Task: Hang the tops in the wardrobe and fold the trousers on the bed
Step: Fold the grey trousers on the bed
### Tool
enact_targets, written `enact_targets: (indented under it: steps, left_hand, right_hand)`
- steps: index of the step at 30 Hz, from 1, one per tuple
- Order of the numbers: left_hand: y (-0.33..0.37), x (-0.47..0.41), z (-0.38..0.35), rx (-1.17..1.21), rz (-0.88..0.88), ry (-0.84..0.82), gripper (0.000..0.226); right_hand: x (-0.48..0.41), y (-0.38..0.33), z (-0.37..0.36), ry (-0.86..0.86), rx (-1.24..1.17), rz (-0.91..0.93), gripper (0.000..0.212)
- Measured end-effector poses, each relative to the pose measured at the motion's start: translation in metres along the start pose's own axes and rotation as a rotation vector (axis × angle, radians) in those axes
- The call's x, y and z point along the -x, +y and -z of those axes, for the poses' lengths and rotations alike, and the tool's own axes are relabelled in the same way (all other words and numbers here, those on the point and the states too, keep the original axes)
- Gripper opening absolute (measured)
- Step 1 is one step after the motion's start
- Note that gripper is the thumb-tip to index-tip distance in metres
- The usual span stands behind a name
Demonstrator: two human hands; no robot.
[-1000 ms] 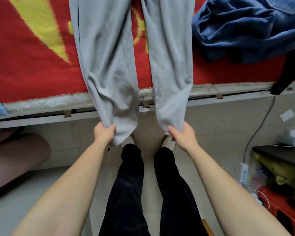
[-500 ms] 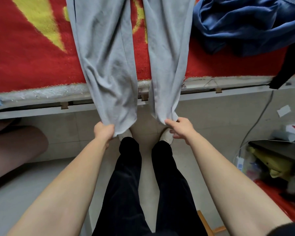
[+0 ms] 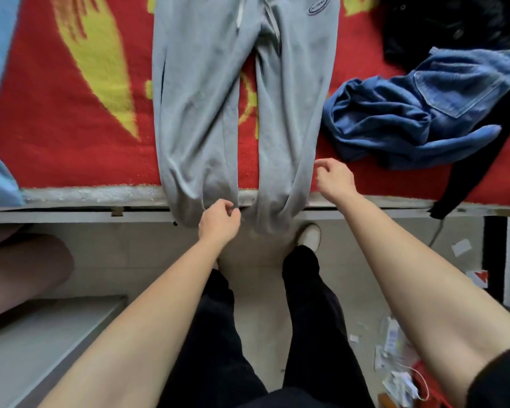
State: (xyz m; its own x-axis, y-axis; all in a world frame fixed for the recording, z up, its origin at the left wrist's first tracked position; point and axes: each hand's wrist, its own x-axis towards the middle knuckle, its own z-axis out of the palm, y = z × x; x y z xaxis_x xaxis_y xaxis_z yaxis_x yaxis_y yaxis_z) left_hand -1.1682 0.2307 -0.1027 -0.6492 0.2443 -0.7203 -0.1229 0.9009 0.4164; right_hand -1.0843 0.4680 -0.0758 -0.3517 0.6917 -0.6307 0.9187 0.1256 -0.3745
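Grey trousers (image 3: 195, 98) lie flat on the bed (image 3: 86, 196), legs apart, a bit wrinkly, cuffs drooping over the edge. Left hand (image 3: 218, 222) is curled at one cuff, can't tell if it's pinching. Right hand (image 3: 334, 179) hangs loose beside the other leg, holding nothing.

1. A bedroom, lived in; home or dormitory, cannot tell which.
2. Told by a metal-framed bed (image 3: 71, 214) under a red and yellow blanket (image 3: 56, 142).
3. Clothes on top: grey trousers (image 3: 195, 113), a crumpled blue denim garment (image 3: 409, 113), something black (image 3: 442, 22).
4. Below, pale floor tiles (image 3: 130, 260) with a cable (image 3: 437, 231) and scattered paper litter (image 3: 395, 348).
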Motion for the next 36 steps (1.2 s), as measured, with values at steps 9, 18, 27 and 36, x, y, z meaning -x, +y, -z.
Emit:
enact_targets:
  steps: [9,18,27,36]
  left_hand:
    - [0.082,-0.074,-0.064,0.048,0.194,0.145,0.042]
    - [0.083,-0.037,-0.102,0.092,0.312,0.340,0.012]
    - [0.093,0.001,-0.164,-0.189,0.063,0.042,0.038]
    - [0.120,-0.017,-0.208,-0.083,0.250,0.238,0.031]
  right_hand:
    - [-0.122,-0.033,0.005,-0.044,0.140,-0.036,0.048]
    - [-0.135,0.014,0.033,-0.167,0.074,0.044,0.032]
    - [-0.148,0.000,0.056,-0.376,0.030,-0.002,0.033]
    - [-0.137,-0.001,0.049,-0.491,-0.342,0.017,0.021]
